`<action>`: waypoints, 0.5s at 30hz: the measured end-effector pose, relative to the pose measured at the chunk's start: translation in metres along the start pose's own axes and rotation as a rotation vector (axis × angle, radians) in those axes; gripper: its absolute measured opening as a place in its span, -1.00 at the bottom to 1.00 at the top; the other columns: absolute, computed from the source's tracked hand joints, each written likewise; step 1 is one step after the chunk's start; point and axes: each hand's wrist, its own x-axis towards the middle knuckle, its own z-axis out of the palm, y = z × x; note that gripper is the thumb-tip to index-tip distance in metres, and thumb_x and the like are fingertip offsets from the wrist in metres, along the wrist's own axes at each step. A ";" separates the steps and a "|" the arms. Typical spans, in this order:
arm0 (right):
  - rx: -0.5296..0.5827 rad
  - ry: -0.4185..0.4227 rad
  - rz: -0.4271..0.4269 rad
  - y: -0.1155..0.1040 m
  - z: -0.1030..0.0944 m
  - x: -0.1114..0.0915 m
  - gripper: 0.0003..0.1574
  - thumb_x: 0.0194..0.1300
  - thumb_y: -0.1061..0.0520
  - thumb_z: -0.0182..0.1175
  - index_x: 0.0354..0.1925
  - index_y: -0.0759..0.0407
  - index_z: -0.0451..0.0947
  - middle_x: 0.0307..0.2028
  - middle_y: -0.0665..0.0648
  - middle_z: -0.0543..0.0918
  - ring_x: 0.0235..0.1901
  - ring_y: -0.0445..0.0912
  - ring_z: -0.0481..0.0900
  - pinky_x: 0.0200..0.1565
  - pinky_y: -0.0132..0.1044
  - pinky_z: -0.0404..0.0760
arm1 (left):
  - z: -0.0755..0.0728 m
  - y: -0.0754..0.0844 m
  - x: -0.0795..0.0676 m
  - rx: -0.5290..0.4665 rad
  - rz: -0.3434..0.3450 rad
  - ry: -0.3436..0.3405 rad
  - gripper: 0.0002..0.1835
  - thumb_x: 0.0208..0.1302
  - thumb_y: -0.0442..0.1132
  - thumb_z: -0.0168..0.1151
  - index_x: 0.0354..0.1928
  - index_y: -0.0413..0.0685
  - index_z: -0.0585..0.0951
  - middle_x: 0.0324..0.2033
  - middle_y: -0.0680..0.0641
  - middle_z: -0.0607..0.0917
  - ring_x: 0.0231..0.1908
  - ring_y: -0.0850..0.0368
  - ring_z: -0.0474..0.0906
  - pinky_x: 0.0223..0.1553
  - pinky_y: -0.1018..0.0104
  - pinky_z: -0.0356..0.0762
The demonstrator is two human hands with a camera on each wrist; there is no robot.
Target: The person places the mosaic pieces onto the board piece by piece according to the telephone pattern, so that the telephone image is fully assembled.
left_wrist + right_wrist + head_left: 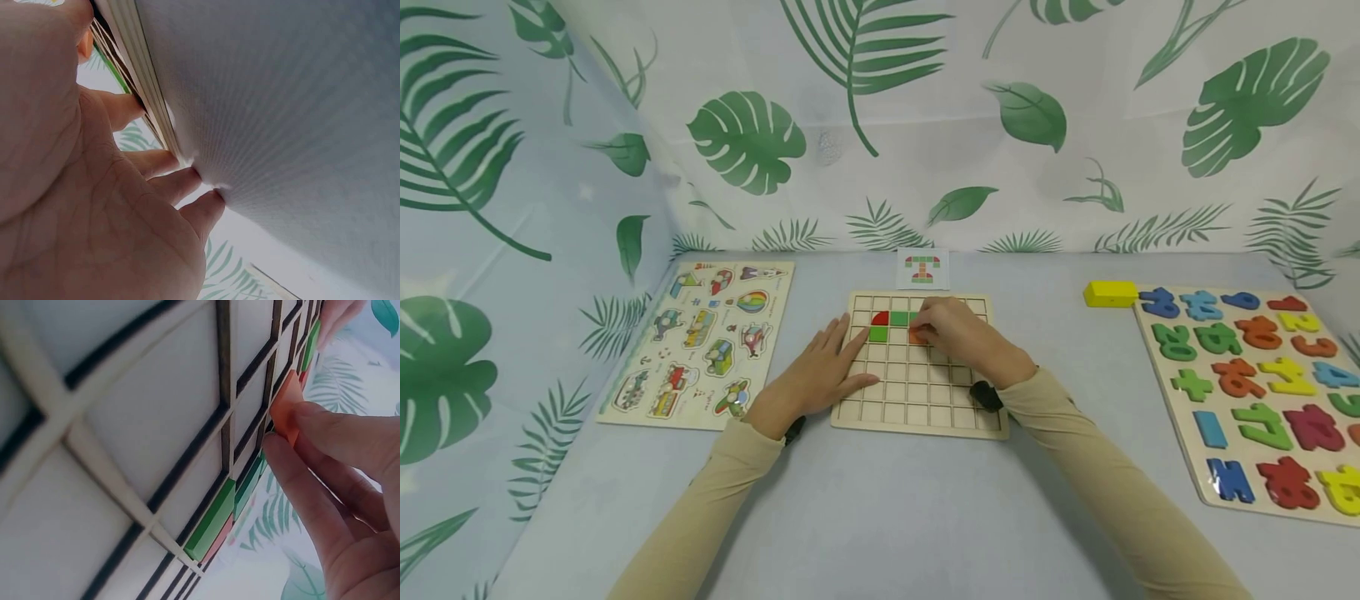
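A wooden grid board (917,400) lies on the table in front of me. In its upper rows sit a red quarter-round piece (880,318) and green square tiles (877,334). My right hand (958,333) pinches an orange tile (916,337) (284,409) at a grid cell, thumb and fingers curled on it. My left hand (820,371) lies flat with straight fingers on the board's left edge (147,100), its fingertips (200,212) pressing the table. A small pattern card (922,268) sits just behind the board.
A vehicle peg puzzle (700,346) lies to the left. A number and letter puzzle (1262,383) lies at the right, with a yellow block (1109,293) at its far corner. Leaf-print curtains wall in the table's back and left side.
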 end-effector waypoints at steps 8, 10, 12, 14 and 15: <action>-0.033 -0.020 0.016 -0.001 0.000 0.001 -0.86 0.33 0.46 0.34 -0.16 0.43 0.79 -0.28 0.24 0.70 -0.23 0.10 0.72 -0.17 -0.13 0.73 | -0.001 0.000 -0.001 0.007 -0.005 -0.005 -0.14 0.61 0.16 0.06 0.67 -0.21 0.04 0.62 -0.45 -0.17 0.61 -0.38 -0.25 0.58 -0.21 -0.16; -0.033 -0.019 0.012 0.000 0.000 0.001 -0.86 0.32 0.46 0.35 -0.15 0.44 0.79 -0.28 0.24 0.70 -0.24 0.10 0.71 -0.18 -0.14 0.73 | -0.001 0.000 0.000 0.009 -0.007 -0.006 -0.14 0.61 0.16 0.06 0.67 -0.20 0.04 0.62 -0.45 -0.17 0.61 -0.37 -0.24 0.58 -0.21 -0.16; -0.029 -0.015 0.004 0.001 0.001 0.001 -0.86 0.32 0.47 0.35 -0.16 0.45 0.79 -0.28 0.25 0.71 -0.24 0.10 0.71 -0.19 -0.14 0.74 | -0.001 0.000 0.000 0.009 -0.008 -0.006 -0.14 0.61 0.16 0.06 0.67 -0.20 0.04 0.62 -0.44 -0.17 0.62 -0.37 -0.24 0.58 -0.20 -0.15; -0.030 -0.010 -0.018 0.002 0.002 0.000 -0.86 0.30 0.47 0.37 -0.16 0.45 0.78 -0.28 0.25 0.71 -0.24 0.10 0.71 -0.18 -0.13 0.74 | -0.001 0.000 0.000 0.005 -0.007 -0.005 -0.14 0.61 0.16 0.06 0.67 -0.20 0.04 0.62 -0.45 -0.16 0.61 -0.38 -0.24 0.58 -0.21 -0.15; -0.030 -0.005 -0.035 0.003 0.002 -0.001 -0.86 0.29 0.47 0.38 -0.17 0.45 0.78 -0.28 0.25 0.70 -0.24 0.11 0.71 -0.18 -0.13 0.74 | -0.001 0.000 -0.001 0.004 -0.006 -0.004 -0.14 0.61 0.16 0.06 0.67 -0.21 0.05 0.62 -0.45 -0.16 0.61 -0.38 -0.23 0.58 -0.21 -0.15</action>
